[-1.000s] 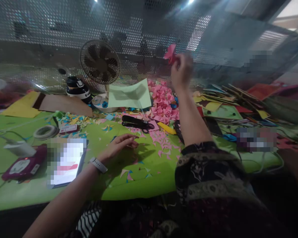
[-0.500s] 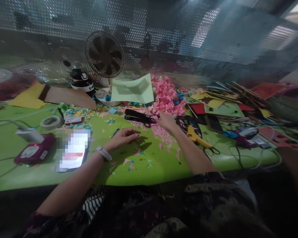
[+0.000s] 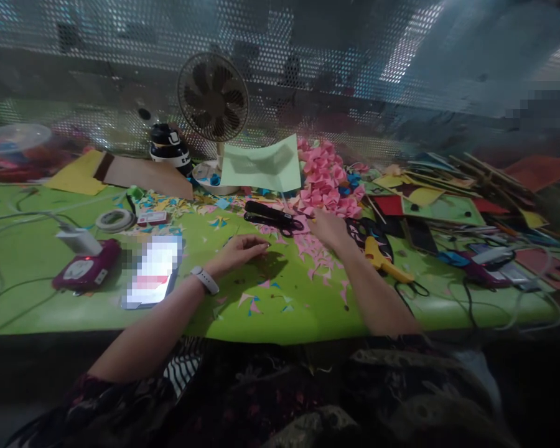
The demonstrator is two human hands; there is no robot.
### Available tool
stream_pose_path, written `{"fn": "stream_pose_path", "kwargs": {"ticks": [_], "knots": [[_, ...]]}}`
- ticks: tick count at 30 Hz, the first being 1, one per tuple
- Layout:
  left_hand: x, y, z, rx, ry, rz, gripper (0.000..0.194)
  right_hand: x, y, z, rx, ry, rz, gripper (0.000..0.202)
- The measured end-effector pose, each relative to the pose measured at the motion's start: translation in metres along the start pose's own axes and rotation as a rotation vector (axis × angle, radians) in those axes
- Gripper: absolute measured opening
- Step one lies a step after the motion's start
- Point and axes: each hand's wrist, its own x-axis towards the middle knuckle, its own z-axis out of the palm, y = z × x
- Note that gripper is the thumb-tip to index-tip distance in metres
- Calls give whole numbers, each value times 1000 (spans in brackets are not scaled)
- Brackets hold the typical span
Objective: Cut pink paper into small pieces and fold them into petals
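My left hand (image 3: pixel 239 253) hovers low over the green table cover (image 3: pixel 280 323), its fingers curled and thumb close to them; nothing shows in it. A white-banded watch (image 3: pixel 205 280) is on that wrist. My right hand (image 3: pixel 330 231) reaches to the pink paper pieces, fingers closed at a pink paper piece (image 3: pixel 301 223); its fingertips are partly hidden. Left of it lie a black stapler (image 3: pixel 270 215) and black-handled scissors (image 3: pixel 290 229). Behind it rises a heap of folded pink paper shapes (image 3: pixel 324 177). Pink scraps (image 3: pixel 315 255) lie beneath my right wrist.
A yellow glue gun (image 3: pixel 387 261) lies beside my right forearm. To the left are a lit phone (image 3: pixel 153 272), a purple power socket (image 3: pixel 88 266) with cables, and a tape roll (image 3: pixel 115 219). A fan (image 3: pixel 213 96) and stacked coloured card (image 3: pixel 443 196) stand behind.
The whole view has shifted, so things appear further right and slightly higher. Both hands stay in nearly the same places relative to the stapler and pink paper.
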Motion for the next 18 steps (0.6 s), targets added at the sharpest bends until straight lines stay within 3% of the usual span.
{"fn": "stream_pose_path", "kwargs": {"ticks": [3, 7, 9, 13, 15, 18], "knots": [[0, 0, 0, -2, -2, -8, 28, 2, -1, 14, 42, -112, -10, 27], [-1, 3, 0, 2, -15, -17, 24, 4, -2, 20, 295, -217, -26, 37], [-2, 5, 0, 29, -17, -25, 26, 4, -1, 15, 307, -174, -53, 39], [-3, 7, -2, 59, -4, -37, 29, 4, 4, 7, 78, 14, 11, 36], [-2, 6, -2, 67, -9, -43, 26, 6, 7, 11, 27, -47, 36, 34], [-1, 4, -4, 73, -19, -44, 23, 10, 10, 23, 205, -120, -9, 36]]}}
